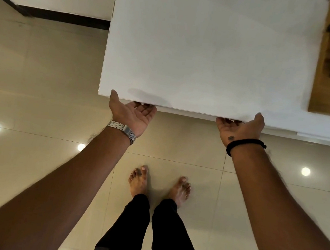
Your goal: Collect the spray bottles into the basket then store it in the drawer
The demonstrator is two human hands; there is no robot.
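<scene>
Plain white drawer [210, 53], both hands under

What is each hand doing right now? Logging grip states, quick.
Left hand: closed on the front edge of the flat white panel, fingers curled underneath.
Right hand: closed on the same edge, fingers underneath.

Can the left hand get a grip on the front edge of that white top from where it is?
Yes, it seems so. The left hand is palm up at the white top's front edge, fingers curled beneath it and thumb on the rim. Nothing stands between them. The right hand does likewise.
</scene>
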